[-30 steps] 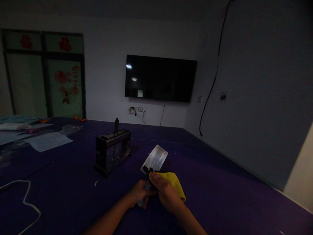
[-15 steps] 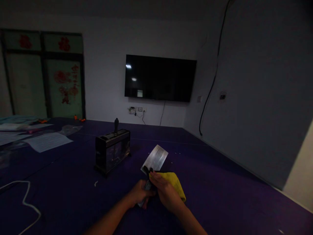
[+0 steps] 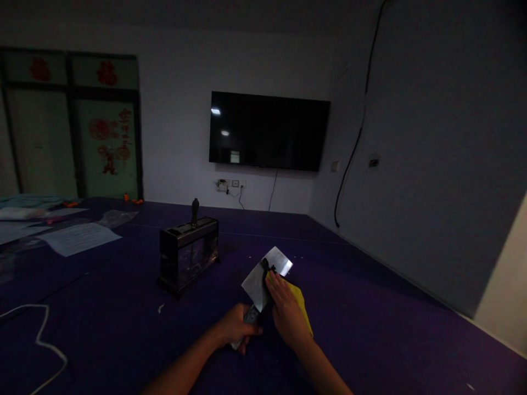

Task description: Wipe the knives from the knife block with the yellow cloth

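Note:
My left hand (image 3: 239,327) is wrapped round the grey handle of a cleaver (image 3: 256,281), whose broad, shiny blade points up and to the right. A yellow cloth (image 3: 300,300) with a dark edge lies under my right hand (image 3: 286,307), which presses it against the blade's right side. The fingers of that hand lie flat and close together over the cloth. Part of the blade is hidden by the cloth's dark, bunched end. To the left, apart from both hands, stands a black knife block (image 3: 189,252) with clear sides and one dark handle sticking up from it.
The purple tabletop (image 3: 370,329) carries printed papers (image 3: 80,238), a clear plastic bag (image 3: 117,218) and small orange items (image 3: 138,202) at the back left. A white cable (image 3: 49,345) curves along the left front. A television (image 3: 269,131) hangs on the far wall.
My right hand and the yellow cloth have slid up along the blade, away from the handle. The blade has tilted a little to the right. My left hand keeps its hold on the handle.

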Motion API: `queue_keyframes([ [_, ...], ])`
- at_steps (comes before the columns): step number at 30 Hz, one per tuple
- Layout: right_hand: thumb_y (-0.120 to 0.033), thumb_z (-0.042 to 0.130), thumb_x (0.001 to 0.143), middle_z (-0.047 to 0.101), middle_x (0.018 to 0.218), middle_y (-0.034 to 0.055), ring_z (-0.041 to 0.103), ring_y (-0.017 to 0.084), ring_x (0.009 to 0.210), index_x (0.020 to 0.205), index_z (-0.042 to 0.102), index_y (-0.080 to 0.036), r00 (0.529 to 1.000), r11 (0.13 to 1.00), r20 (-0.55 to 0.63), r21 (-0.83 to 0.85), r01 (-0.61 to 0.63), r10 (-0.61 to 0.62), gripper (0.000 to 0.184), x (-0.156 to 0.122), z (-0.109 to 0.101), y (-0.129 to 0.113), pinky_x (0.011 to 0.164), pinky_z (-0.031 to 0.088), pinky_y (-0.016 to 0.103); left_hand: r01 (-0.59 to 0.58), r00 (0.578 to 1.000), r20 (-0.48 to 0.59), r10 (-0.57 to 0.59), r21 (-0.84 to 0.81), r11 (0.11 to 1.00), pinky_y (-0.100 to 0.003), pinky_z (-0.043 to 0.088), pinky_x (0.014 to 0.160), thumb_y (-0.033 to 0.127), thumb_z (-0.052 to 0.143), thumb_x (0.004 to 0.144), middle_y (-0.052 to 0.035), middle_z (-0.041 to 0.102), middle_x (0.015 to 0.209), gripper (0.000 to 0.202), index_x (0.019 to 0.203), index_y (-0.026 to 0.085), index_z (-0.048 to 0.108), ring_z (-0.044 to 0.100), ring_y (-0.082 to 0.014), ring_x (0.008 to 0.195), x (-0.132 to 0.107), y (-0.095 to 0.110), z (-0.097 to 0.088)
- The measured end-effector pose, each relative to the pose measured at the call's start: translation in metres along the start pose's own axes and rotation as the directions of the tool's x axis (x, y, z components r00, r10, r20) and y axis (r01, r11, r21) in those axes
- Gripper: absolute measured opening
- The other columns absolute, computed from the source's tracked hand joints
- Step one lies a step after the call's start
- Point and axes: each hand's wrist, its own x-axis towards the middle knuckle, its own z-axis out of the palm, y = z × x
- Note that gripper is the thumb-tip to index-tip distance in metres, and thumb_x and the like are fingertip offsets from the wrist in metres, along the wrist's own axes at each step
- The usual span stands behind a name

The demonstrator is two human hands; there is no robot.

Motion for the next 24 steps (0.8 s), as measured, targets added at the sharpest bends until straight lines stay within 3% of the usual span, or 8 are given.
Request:
queue_keyframes([
  [15, -0.002, 0.038, 0.068, 0.010, 0.149, 0.0036, 0.012, 0.024, 0.135, 0.141, 0.013, -0.021, 0.974, 0.982, -0.188, -0.117, -0.150, 0.126, 0.080, 0.001, -0.005, 0.015, 0.107, 0.023, 0.047, -0.032, 0.999, 0.034, 0.028, 0.131, 0.991, -0.018, 0.034, 0.033, 0.040, 0.068, 0.060, 0.0058, 0.051, 0.044, 0.034, 0.070, 0.017, 0.045, 0.049, -0.0104, 0.034, -0.003, -0.001, -0.002],
  [24, 0.010, 0.028, 0.062, 0.020, 0.147, 0.0024, 0.016, 0.020, 0.134, 0.139, 0.025, -0.022, 0.975, 0.996, -0.204, -0.004, -0.088, 0.085, 0.083, 0.000, 0.010, 0.030, 0.105, 0.029, 0.046, -0.045, 0.998, 0.037, 0.040, 0.134, 0.990, -0.018, 0.036, 0.033, 0.040, 0.067, 0.059, 0.0043, 0.051, 0.043, 0.032, 0.063, 0.017, 0.045, 0.049, -0.0110, 0.034, -0.004, 0.002, -0.001],
])
